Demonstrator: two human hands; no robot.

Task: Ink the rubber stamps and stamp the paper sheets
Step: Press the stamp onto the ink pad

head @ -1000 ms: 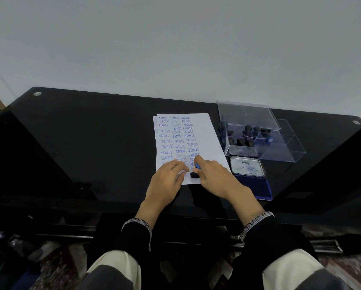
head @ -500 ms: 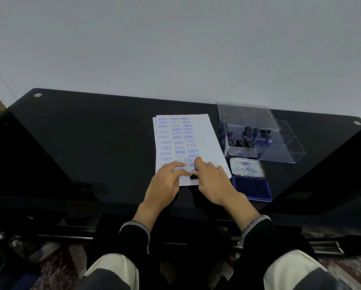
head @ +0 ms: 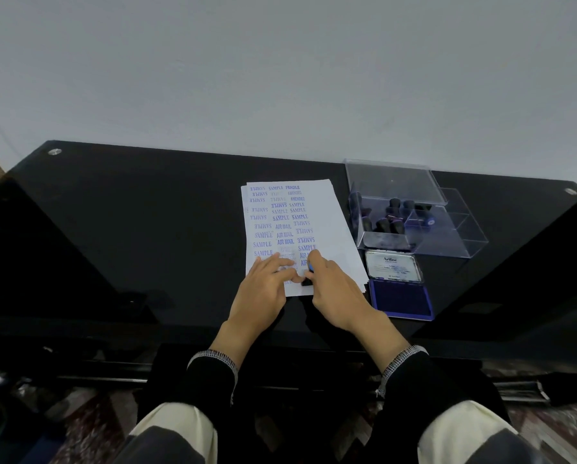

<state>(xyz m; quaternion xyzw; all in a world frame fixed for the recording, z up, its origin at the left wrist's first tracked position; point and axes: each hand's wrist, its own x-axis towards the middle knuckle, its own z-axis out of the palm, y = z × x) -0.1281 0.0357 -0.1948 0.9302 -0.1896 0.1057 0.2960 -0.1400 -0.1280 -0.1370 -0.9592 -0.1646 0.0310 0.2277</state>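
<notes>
Small stamp (head: 308, 274), blue top w/ dark base, upright on paper stack (head: 334, 226) at its 6 o'clock edge. Pinched by right hand (head: 339, 293) fingers; left hand (head: 263, 289) fingers flat, relaxed on sheet. 1 open ink pad (head: 402, 298) at 3 o'clock. Approx 8 stamps in clear box (head: 411, 222).

On my feed: black glass table (head: 139, 236) with round metal studs at its far corners (head: 55, 151); plain pale wall (head: 280, 78) behind it; patterned reddish floor (head: 89, 426) below the near edge; dark sleeves with stitched cuffs (head: 213, 373); cream trouser knees (head: 176, 426)
</notes>
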